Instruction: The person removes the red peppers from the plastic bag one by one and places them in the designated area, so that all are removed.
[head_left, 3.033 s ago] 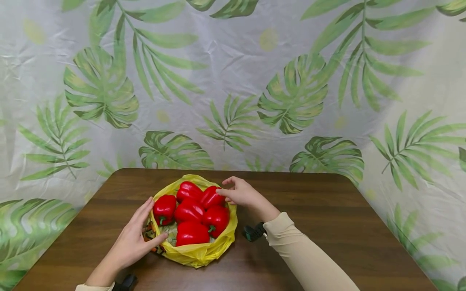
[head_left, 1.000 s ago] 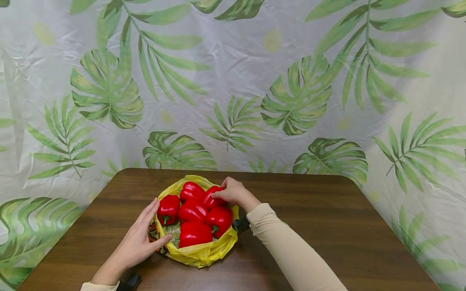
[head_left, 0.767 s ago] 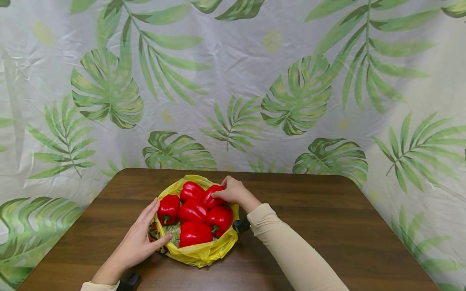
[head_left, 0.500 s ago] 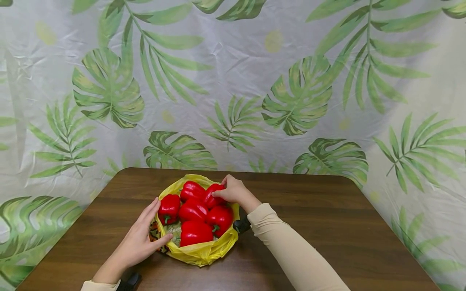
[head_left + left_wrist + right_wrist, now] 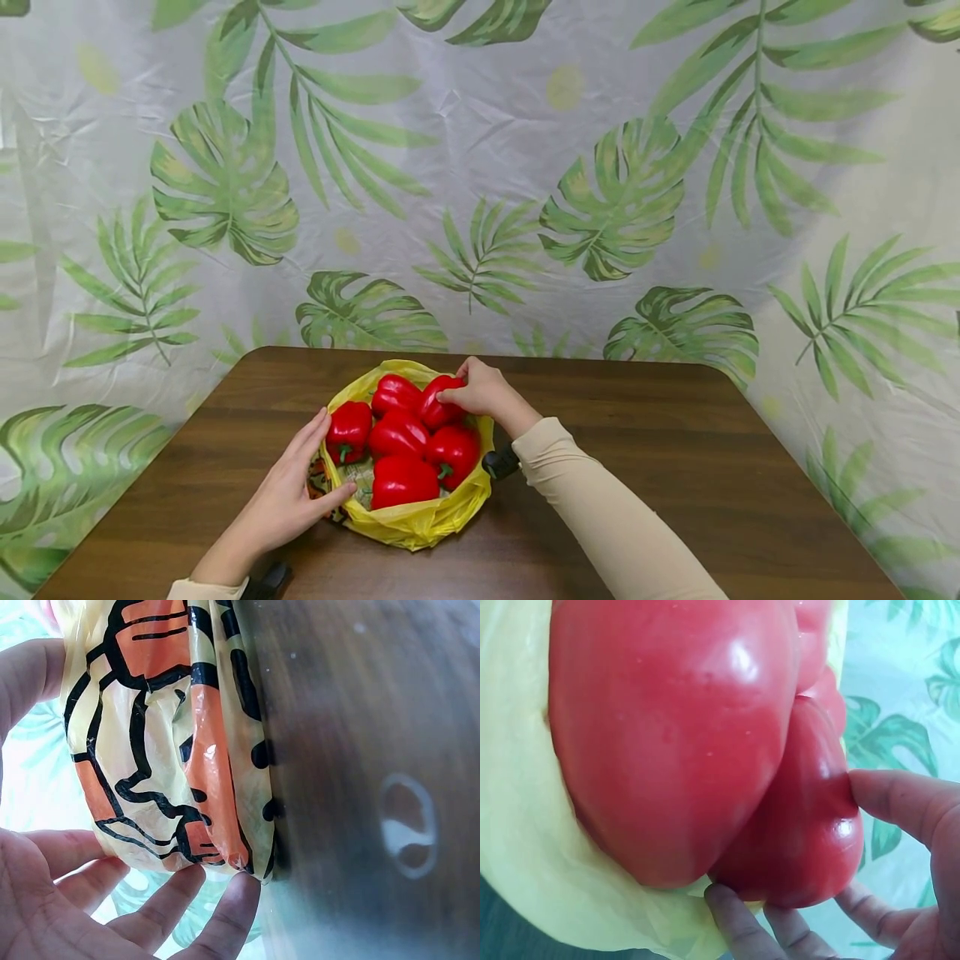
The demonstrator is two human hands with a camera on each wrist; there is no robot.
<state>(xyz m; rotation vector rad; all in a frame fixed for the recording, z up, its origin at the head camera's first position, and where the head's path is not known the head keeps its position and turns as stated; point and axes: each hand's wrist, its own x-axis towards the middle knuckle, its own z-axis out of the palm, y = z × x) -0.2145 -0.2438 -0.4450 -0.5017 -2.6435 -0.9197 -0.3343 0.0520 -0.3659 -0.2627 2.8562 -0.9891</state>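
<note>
A yellow plastic bag [image 5: 412,528] with its mouth spread wide stands on the table and holds several red bell peppers [image 5: 397,435]. At its far right, my right hand [image 5: 486,393] pinches one bell pepper [image 5: 435,408] between thumb and fingers. In the right wrist view that pepper [image 5: 802,825] sits beside a larger-looking pepper [image 5: 667,735], with fingertips under its end. My left hand [image 5: 279,493] touches the bag's left side with fingers extended and thumb at the near rim. The left wrist view shows those fingers [image 5: 161,907] against the bag's orange and black print [image 5: 161,750].
The dark wooden table [image 5: 637,467] has rounded far corners. Behind it hangs a pale curtain [image 5: 480,167] with green leaf prints. A black wrist strap [image 5: 501,462] shows at the right sleeve, another [image 5: 270,579] at the left.
Since three seconds ago, my right hand has moved in from beside the pepper and taken hold of it. Over the last half second that pepper has risen slightly. My left hand keeps its place.
</note>
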